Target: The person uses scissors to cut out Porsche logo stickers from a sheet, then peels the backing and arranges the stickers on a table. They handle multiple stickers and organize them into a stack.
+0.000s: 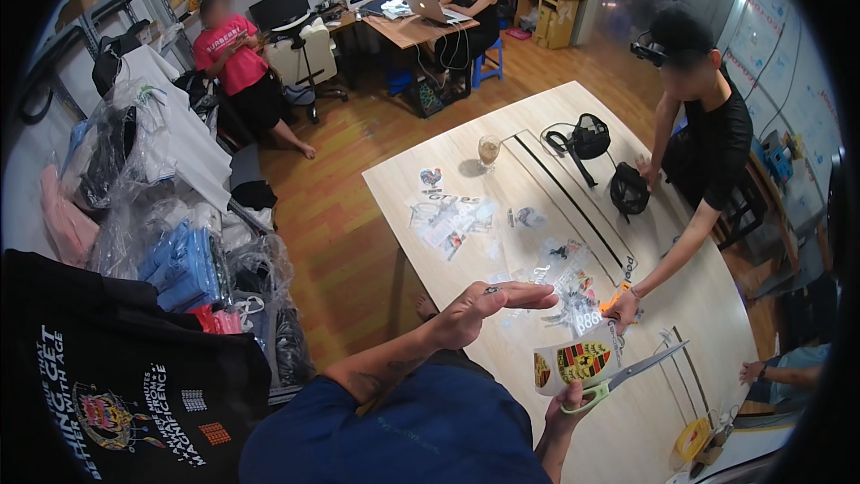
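My left hand [484, 309] is raised over the table [399, 179], fingers stretched out flat and close together, with a small dark mark or object near the thumb. Below and to the right, my right hand [564, 403] grips green-handled scissors [645, 365] and a white sheet with yellow, red and black crest decals [582, 354]; the long blades point right. Just beyond that sheet, a co-worker's hand [620, 309] holds an orange tool [616, 296] near scattered clear decal sheets [457, 220].
A co-worker [717, 134] leans over the table's right side beside black mesh objects [589, 139]. A glass [488, 151] stands near the far edge. Another arm [761, 372] is at lower right. Bagged garments [179, 260] crowd the left. Two people [233, 54] are at the back.
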Demonstrator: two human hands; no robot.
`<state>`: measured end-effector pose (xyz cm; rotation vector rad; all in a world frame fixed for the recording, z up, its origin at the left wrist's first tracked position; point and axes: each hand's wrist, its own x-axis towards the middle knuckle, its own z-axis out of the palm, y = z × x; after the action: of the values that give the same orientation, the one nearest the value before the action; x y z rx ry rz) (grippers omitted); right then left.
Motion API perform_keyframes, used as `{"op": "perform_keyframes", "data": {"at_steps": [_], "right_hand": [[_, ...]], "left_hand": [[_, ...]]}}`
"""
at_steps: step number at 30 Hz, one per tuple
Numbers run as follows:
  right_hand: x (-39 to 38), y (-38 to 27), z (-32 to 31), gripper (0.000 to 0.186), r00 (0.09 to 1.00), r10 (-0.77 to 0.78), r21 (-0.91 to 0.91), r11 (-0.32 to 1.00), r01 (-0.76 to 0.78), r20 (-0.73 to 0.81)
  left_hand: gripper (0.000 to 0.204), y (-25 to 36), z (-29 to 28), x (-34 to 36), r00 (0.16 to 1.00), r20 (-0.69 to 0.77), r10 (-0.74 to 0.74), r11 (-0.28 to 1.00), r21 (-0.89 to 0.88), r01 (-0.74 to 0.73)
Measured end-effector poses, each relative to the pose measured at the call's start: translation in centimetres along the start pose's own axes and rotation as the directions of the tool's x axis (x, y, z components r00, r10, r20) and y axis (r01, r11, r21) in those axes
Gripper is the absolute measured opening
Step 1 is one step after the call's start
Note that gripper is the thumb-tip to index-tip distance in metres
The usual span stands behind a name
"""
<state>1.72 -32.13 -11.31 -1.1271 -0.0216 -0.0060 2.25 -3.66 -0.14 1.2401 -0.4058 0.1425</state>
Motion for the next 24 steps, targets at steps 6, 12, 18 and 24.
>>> {"op": "perform_keyframes", "data": {"at_steps": [6,12,18,24], "right_hand": [[0.2,-0.5,0.3,0.057,0.999,0.034,-0.020,0.999,-0.033,0.029],[-0.5,0.2,-2.0,0.057,0.991,0.125,-0.182,0.974,-0.133,-0.050],[0.0,-0.7,-0.3,0.062,0.993,0.098,-0.039,0.995,-0.096,0.070],[0.6,-1.6,0.8,0.056,0.987,0.073,0.033,0.996,-0.079,0.143]], "left_hand": [[0.075,-0.2,-0.3,-0.1,0.998,-0.069,-0.011,0.982,-0.189,-0.002],[0.042,-1.2,-0.4,-0.5,0.942,-0.324,-0.093,0.966,-0.257,0.007],[0.038,-2.7,-0.7,-1.0,0.900,-0.436,0.025,0.942,-0.292,-0.168],[0.031,-4.3,-0.4,-1.6,0.895,-0.445,0.033,0.954,-0.252,-0.161]]}}
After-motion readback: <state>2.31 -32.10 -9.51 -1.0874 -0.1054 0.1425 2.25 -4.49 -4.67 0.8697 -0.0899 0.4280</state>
